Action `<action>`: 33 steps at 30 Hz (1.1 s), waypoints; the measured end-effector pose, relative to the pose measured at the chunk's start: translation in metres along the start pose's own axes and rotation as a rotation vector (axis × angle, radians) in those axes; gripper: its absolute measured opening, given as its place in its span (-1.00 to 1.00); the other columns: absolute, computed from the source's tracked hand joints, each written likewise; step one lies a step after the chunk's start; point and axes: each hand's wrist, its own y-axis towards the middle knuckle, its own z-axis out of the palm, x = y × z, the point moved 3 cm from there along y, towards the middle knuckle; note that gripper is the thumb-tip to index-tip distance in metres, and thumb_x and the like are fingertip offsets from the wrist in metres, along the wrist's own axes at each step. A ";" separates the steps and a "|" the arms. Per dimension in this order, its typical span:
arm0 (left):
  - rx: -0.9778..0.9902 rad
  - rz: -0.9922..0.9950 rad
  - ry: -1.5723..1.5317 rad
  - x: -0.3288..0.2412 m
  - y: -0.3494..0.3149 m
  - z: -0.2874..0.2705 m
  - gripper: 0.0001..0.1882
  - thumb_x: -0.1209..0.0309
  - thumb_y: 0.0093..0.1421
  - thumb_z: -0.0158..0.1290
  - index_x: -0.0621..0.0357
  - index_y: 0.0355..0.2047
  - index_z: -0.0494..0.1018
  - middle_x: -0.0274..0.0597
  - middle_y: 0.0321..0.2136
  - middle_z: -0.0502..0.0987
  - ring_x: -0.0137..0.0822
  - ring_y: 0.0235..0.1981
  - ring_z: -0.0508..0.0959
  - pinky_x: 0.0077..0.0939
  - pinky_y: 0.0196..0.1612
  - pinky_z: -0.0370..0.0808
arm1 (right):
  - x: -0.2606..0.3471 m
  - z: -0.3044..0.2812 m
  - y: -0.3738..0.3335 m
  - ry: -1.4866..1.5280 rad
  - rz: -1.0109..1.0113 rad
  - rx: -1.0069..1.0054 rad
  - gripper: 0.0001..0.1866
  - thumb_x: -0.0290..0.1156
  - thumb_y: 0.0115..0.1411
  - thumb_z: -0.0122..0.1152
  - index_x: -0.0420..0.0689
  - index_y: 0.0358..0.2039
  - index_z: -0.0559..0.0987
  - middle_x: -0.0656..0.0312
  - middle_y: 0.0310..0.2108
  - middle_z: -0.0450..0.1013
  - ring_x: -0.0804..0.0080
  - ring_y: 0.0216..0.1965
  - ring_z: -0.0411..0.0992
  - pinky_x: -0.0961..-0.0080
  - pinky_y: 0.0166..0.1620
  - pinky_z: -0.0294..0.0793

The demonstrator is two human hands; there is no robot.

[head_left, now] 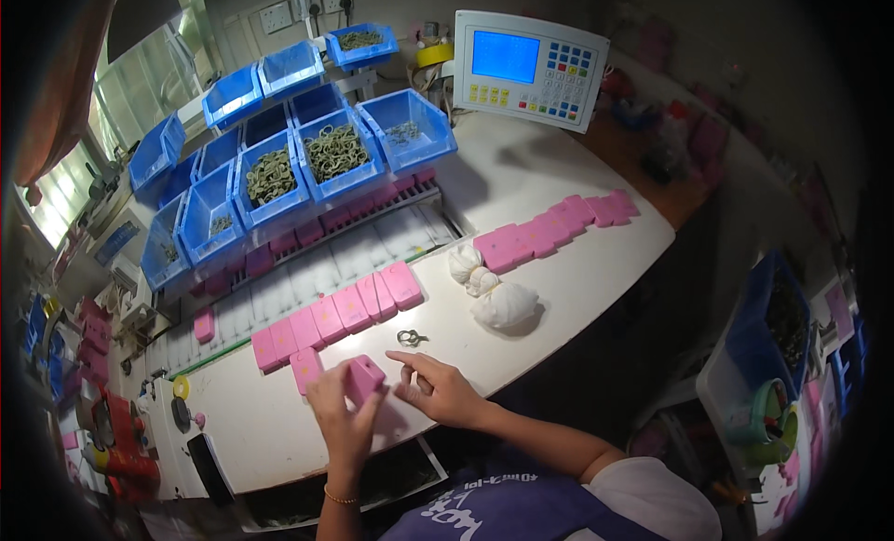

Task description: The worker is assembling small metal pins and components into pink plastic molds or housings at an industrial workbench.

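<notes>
My left hand (343, 412) is closed around a pink block (364, 381), which it holds tilted above the white table; a small dark spot shows on the block's upper end. Just right of it is my right hand (442, 392), its index finger stretched out and its other fingers partly bent, with nothing visible in it. Beyond that fingertip lies a small cluster of greenish metal rings (411, 338). Another pink block (304, 368) lies by my left hand, partly hidden by it. A row of pink blocks (351, 305) runs side by side behind my hands.
A tied white cloth bundle (504, 304) sits right of the row, before a second line of pink blocks (531, 236). Blue bins (337, 155), some with greenish metal pieces, stand over a white slatted track (307, 266). A control panel (531, 71) with lit screen stands behind.
</notes>
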 end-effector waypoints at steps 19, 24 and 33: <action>0.229 -0.079 -0.776 -0.008 -0.029 0.019 -0.48 0.37 0.00 0.38 0.24 -0.08 0.42 -0.09 -0.26 0.54 -0.26 -0.23 0.60 -0.41 -0.15 0.53 | -0.012 0.007 -0.007 0.167 -0.038 0.308 -0.56 -0.32 0.38 0.08 -0.23 0.20 0.39 -0.03 -0.11 0.52 0.21 -0.18 0.57 0.41 -0.08 0.54; 0.323 -0.162 -0.893 -0.002 -0.032 0.012 -0.42 0.51 0.05 0.32 0.25 0.11 0.43 -0.12 -0.08 0.55 -0.36 -0.08 0.55 -0.46 0.01 0.52 | -0.006 0.006 -0.014 0.368 0.105 0.316 -0.67 -0.33 0.38 0.10 -0.19 0.08 0.48 0.12 -0.14 0.52 0.44 -0.18 0.51 0.56 -0.09 0.49; 0.325 -0.254 -0.831 0.002 -0.038 -0.008 -0.45 0.53 0.16 0.22 0.16 0.19 0.44 -0.17 0.00 0.56 -0.48 -0.31 0.52 -0.60 -0.26 0.50 | -0.003 0.018 -0.026 0.497 0.120 0.153 -0.61 -0.51 0.21 0.30 -0.18 0.05 0.50 0.27 -0.06 0.37 0.66 -0.27 0.35 0.70 -0.23 0.40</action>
